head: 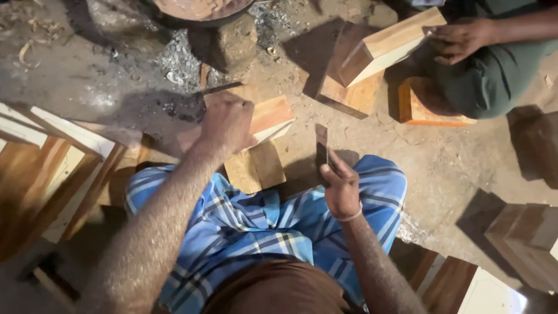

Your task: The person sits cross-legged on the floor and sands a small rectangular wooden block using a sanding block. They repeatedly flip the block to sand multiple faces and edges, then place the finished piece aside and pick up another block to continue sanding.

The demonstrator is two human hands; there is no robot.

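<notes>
Near the middle of the frame, the left hand (228,123) lies closed over the upper end of a pale wooden block (268,118), its fingers wrapped on the block, which leans on a flat offcut (256,167) on the dirt floor (453,163). The block looks solid, stiff and fairly heavy, with dry sawn faces that should give good grip; its long edges seem the safest hold, away from the end being worked. The right hand (341,189), right of centre, has its fingers clamped on a thin dark blade (321,145) standing upright, probably rigid and sharp at the tip, best held low on the shank. In the upper right another person's hand (459,38) steadies a tilted plank (386,46).
</notes>
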